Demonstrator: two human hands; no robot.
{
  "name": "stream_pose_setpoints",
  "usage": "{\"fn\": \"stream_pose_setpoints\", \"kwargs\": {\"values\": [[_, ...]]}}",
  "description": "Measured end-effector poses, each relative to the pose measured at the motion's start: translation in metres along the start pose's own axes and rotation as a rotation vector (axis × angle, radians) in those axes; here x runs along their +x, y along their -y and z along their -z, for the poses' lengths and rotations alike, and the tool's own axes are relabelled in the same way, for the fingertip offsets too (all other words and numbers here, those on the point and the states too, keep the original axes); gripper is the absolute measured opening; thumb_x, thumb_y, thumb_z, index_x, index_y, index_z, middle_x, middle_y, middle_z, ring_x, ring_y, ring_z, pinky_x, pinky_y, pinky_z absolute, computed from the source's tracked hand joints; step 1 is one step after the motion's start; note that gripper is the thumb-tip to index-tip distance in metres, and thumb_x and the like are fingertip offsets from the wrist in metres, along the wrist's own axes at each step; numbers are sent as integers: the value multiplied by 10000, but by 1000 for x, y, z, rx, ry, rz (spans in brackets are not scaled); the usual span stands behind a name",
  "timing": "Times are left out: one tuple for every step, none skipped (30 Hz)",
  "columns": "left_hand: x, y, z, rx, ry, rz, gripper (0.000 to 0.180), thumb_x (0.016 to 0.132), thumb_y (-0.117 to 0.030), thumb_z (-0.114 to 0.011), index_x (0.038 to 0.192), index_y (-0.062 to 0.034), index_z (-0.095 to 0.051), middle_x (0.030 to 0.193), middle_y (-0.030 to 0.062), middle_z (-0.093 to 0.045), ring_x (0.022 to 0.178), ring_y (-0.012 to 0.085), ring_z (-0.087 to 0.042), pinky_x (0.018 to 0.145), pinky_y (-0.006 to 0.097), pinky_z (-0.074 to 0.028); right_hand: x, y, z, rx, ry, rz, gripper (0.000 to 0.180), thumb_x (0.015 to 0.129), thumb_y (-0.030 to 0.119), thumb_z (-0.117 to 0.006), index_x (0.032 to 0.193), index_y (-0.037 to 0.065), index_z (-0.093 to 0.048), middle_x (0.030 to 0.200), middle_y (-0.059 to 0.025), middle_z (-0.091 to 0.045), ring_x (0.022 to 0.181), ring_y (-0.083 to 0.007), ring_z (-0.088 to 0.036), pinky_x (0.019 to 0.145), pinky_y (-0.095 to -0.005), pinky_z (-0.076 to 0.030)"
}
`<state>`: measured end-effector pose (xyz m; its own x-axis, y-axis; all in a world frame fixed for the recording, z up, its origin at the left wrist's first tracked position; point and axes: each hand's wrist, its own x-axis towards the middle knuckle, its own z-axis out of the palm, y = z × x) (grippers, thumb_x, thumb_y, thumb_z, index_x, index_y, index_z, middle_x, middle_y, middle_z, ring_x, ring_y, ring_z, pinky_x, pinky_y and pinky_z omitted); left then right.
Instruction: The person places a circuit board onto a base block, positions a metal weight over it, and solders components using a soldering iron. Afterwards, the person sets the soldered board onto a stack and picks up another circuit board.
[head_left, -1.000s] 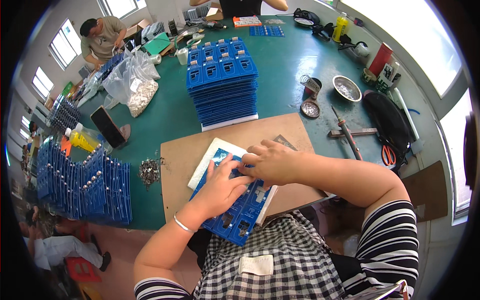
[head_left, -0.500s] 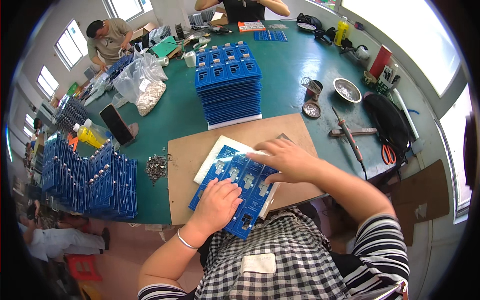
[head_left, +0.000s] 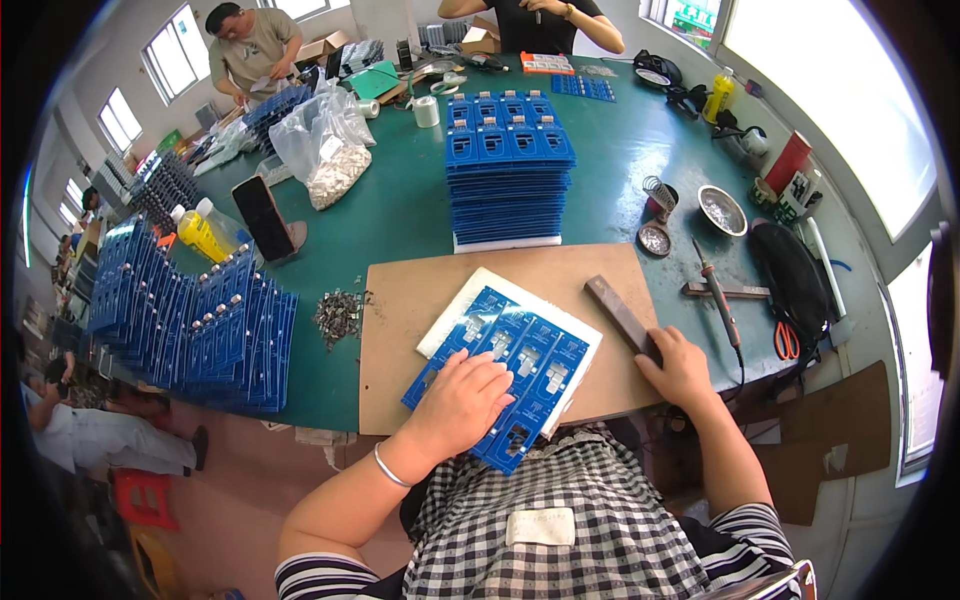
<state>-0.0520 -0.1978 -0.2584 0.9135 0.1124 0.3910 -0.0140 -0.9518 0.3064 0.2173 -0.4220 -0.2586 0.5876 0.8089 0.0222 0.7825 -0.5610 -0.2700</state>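
Observation:
A blue circuit board panel [head_left: 545, 370] with rectangular cutouts lies slanted on a white pad [head_left: 458, 300], its near corner reaching past the pad towards my apron. My left hand [head_left: 460, 400], with a silver bangle at the wrist, rests flat on the left half of the panel, fingers side by side; its thumb is hidden. To the right of the panel, a dark narrow bar [head_left: 615, 312] lies diagonally on the brown board [head_left: 400, 350]. My right hand [head_left: 680, 368] has its thumb and fingers closed around the bar's near end.
Behind the brown board stands a tall stack of blue panels [head_left: 510, 190]. More panels [head_left: 190, 320] stand on edge at left, near small dark clippings [head_left: 338, 316]. A soldering iron [head_left: 718, 290], metal bowl [head_left: 722, 210] and orange-handled scissors [head_left: 787, 340] lie right. Two people work across the table.
My right hand has left the panel's far edge and moved right and nearer, onto the dark bar. My left hand stays on the panel. The whole view has shifted slightly.

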Motion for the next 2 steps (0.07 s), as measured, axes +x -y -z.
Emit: {"fn": "stream_pose_setpoints", "kwargs": {"values": [[-1, 1, -1, -4, 6, 2, 273, 873, -194, -655, 1107, -53, -653, 1166, 99, -621, 1164, 296, -558, 1044, 495, -378, 2, -2, -1, 59, 2, -23, 580, 823, 346, -669, 1299, 48, -525, 1050, -156, -603, 922, -340, -635, 804, -428, -496], [-1, 2, -3, -7, 13, 7, 271, 875, -187, -655, 1116, -63, -650, 1178, 103, -618, 1166, 299, -559, 1055, 494, -371, 4, -4, -3, 101, -17, -47, 573, 815, 353, -680, 1302, 88, -536, 1091, -160, -598, 942, -344, -629, 824, -425, -498]]}}
